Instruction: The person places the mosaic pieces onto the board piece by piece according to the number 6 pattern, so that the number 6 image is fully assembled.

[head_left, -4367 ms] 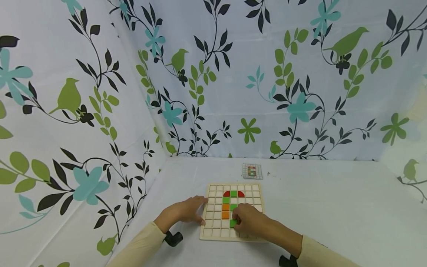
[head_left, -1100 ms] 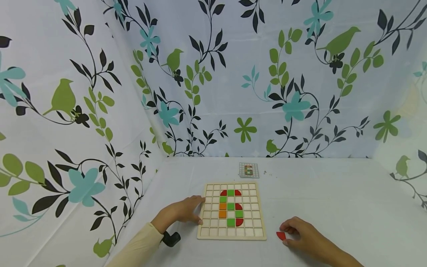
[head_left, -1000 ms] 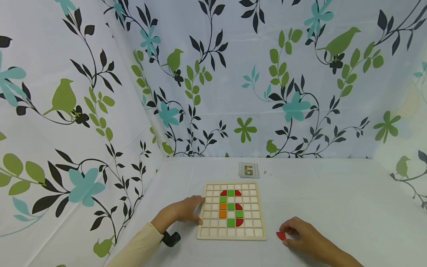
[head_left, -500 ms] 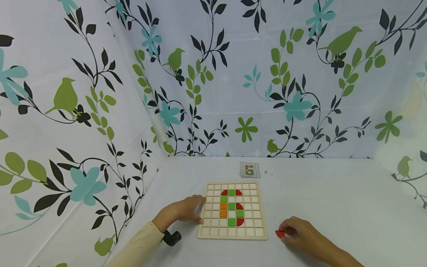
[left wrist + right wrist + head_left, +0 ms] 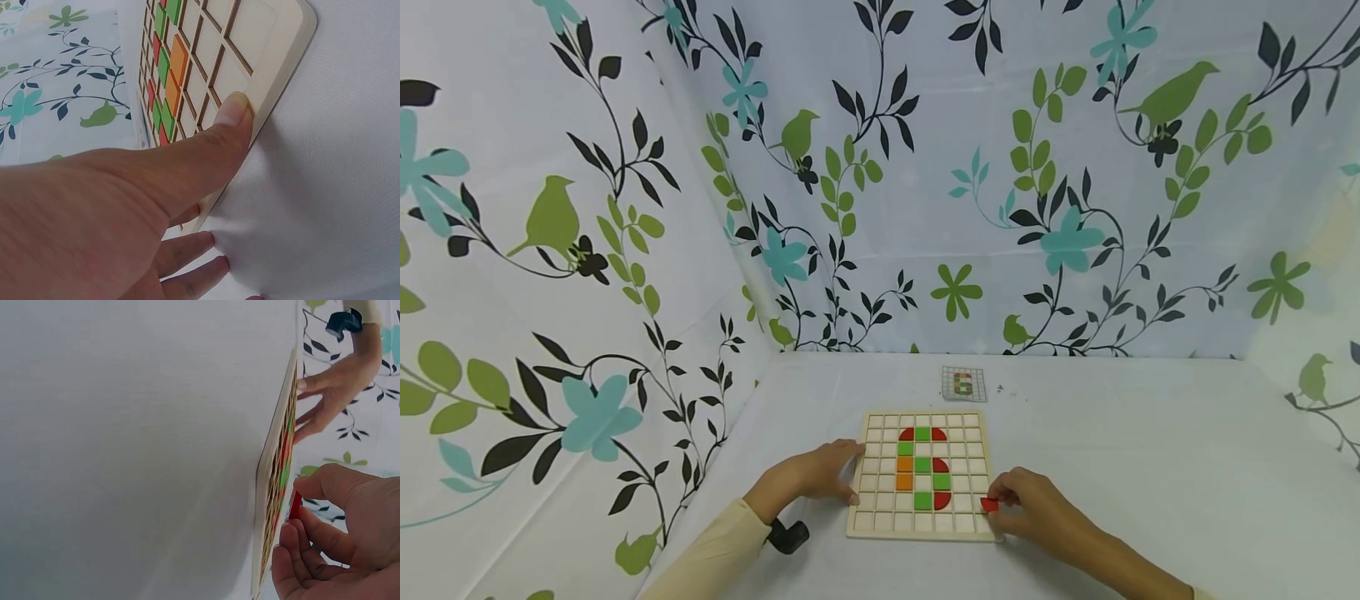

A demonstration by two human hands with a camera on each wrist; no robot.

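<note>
A square wooden grid board (image 5: 880,523) lies on the white table with red, green and orange tiles set in several cells. My left hand (image 5: 820,473) rests at its left edge; in the left wrist view the thumb (image 5: 232,112) presses the rim while the other fingers lie beside the board. Between thumb and fingertips, my right hand (image 5: 1033,510) pinches a small red tile (image 5: 990,505) at the board's right edge. The right wrist view has this red tile (image 5: 295,504) edge-on, partly covered by the fingers, close to the board (image 5: 267,487).
Behind the board lies a small gridded pattern card (image 5: 962,383) showing a similar coloured figure. Small dark specks (image 5: 1000,388) are on the table beside it. A patterned curtain (image 5: 925,208) hangs behind and along the left side.
My right hand, which placed red and green tiles in the board's right part earlier, has moved left from the table to the board's right edge with the red tile. The left hand stays put.
</note>
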